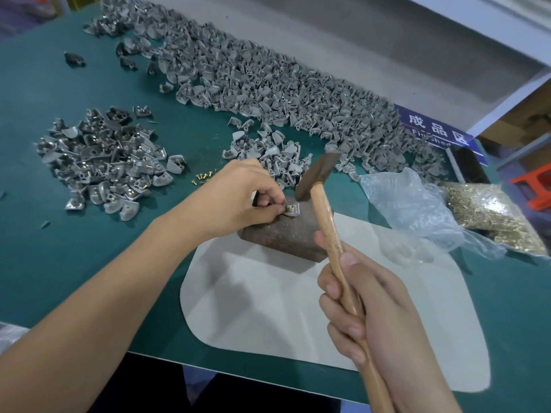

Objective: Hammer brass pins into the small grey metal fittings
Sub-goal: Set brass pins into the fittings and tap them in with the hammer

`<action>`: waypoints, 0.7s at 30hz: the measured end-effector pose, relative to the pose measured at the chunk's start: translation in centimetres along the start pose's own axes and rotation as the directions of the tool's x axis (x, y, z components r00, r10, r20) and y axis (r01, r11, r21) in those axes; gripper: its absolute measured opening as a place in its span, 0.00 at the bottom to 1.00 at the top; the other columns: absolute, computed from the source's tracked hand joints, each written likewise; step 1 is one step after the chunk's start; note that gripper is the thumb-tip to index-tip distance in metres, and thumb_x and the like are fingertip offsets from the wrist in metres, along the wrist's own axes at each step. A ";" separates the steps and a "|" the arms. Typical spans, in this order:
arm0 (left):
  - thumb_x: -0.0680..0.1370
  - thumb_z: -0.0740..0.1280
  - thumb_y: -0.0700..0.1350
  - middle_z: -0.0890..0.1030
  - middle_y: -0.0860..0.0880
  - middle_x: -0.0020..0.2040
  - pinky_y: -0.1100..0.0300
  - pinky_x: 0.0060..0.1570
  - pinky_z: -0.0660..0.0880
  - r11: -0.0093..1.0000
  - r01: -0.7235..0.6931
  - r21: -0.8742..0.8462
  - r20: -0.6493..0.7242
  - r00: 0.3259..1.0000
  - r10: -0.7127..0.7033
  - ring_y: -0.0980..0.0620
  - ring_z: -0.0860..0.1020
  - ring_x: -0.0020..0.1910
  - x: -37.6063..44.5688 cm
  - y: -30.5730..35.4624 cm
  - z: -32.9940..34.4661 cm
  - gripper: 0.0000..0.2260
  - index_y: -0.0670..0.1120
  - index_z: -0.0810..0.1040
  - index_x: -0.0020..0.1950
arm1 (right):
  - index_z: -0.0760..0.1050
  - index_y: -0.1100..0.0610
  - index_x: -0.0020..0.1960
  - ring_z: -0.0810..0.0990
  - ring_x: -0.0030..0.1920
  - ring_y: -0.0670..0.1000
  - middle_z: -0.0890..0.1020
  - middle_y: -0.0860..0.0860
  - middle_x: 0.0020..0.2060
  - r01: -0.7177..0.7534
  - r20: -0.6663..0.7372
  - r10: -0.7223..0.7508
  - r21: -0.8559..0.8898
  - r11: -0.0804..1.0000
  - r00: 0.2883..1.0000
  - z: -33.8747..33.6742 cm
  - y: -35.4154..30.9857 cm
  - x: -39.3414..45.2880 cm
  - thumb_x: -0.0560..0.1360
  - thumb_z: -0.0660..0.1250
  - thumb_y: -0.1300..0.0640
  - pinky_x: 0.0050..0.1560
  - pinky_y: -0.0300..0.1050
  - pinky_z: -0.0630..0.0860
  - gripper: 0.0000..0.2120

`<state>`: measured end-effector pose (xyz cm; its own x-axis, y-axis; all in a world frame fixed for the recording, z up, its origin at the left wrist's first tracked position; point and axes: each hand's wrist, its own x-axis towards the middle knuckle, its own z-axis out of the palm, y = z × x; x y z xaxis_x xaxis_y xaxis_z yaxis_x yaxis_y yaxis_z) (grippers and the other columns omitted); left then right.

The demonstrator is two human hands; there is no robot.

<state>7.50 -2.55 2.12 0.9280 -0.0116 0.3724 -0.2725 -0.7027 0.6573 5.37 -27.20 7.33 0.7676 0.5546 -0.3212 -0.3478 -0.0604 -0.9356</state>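
Observation:
A small grey fitting point(293, 210) with a brass pin point(289, 208) in it lies on a rusty metal block point(286, 234) at the table's middle. My left hand point(241, 195) pinches the fitting and pin against the block. My right hand point(366, 302) grips the wooden handle of a hammer point(317, 177). The hammer's head hangs just above and right of the fitting. A few loose brass pins point(204, 176) lie on the green mat left of my left hand.
A long heap of bare grey fittings point(268, 81) runs along the back. A smaller pile with brass pins fitted point(104, 162) sits at the left. Plastic bags point(417, 210), one full of brass pins point(492, 216), lie at the right. A pale mat point(268, 308) underlies the block.

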 end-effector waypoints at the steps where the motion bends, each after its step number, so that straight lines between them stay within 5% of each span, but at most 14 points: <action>1: 0.75 0.77 0.42 0.76 0.55 0.33 0.61 0.48 0.72 1.000 0.000 0.007 -0.001 1.000 0.000 0.53 0.74 0.43 0.0 0.0 0.0 0.02 0.48 0.87 0.44 | 0.84 0.47 0.61 0.60 0.23 0.45 0.72 0.50 0.34 0.019 0.001 -0.019 -0.007 1.000 1.000 0.1 0.2 0.0 0.78 0.62 0.48 0.22 0.33 0.61 0.17; 21: 0.75 0.77 0.42 0.77 0.53 0.33 0.62 0.48 0.72 1.000 0.004 0.002 0.006 1.000 -0.004 0.50 0.76 0.43 0.0 0.2 -0.1 0.01 0.46 0.87 0.44 | 0.84 0.54 0.58 0.59 0.23 0.45 0.73 0.52 0.35 -0.021 0.002 0.021 -0.010 1.000 1.000 -0.5 -0.1 0.2 0.77 0.63 0.49 0.22 0.33 0.61 0.16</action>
<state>7.45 -2.63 2.31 0.9307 -0.0133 0.3654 -0.2682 -0.7042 0.6574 5.83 -27.54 7.24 0.7588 0.5551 -0.3407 -0.3589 -0.0802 -0.9299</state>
